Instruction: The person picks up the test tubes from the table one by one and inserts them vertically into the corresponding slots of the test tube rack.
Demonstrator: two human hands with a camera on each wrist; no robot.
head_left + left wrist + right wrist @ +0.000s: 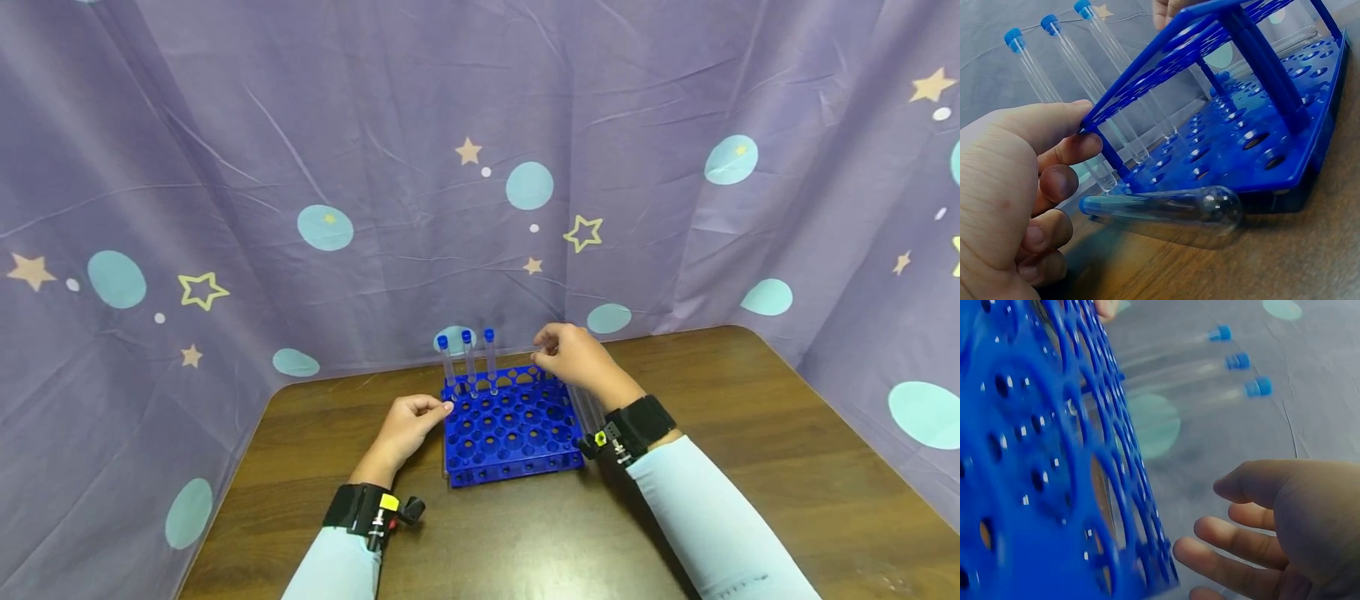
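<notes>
A blue test tube rack point(517, 461) stands on the table. Three clear test tubes with blue caps, the leftmost one point(447, 363) among them, stand upright along its back row at the left. My left hand point(408, 427) pinches the left corner of the rack's upper plate between thumb and index finger, as the left wrist view shows. Over the back right corner of the rack is my right hand point(577, 358). Its fingers point(1229, 559) are apart, loosely bent, with nothing between them.
A capped tube point(1160, 209) lies on the table along the rack's left side. More clear tubes point(587, 410) lie on its right, partly hidden by my right wrist. Behind the wooden table point(330, 442) hangs a purple patterned curtain point(405, 208).
</notes>
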